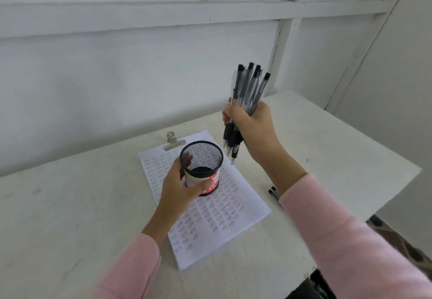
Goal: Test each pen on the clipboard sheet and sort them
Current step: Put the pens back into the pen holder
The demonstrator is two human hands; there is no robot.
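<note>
My right hand [251, 125] grips a bundle of several black-and-clear click pens [249, 88], held upright in the air with the tips down, just right of the cup's rim. My left hand [181, 187] holds a black mesh pen cup [202, 159] with a red-and-white label; the cup looks empty and sits tilted over the sheet. Under it lies the white clipboard sheet [233, 214], covered with rows of small pen marks and held by a metal clip [173, 141] at its far end.
Two dark pens [274, 192] lie on the white table [70, 217] right of the sheet, partly hidden by my right forearm. The table's right edge runs close by, with dark clutter below it. A white panelled wall stands behind.
</note>
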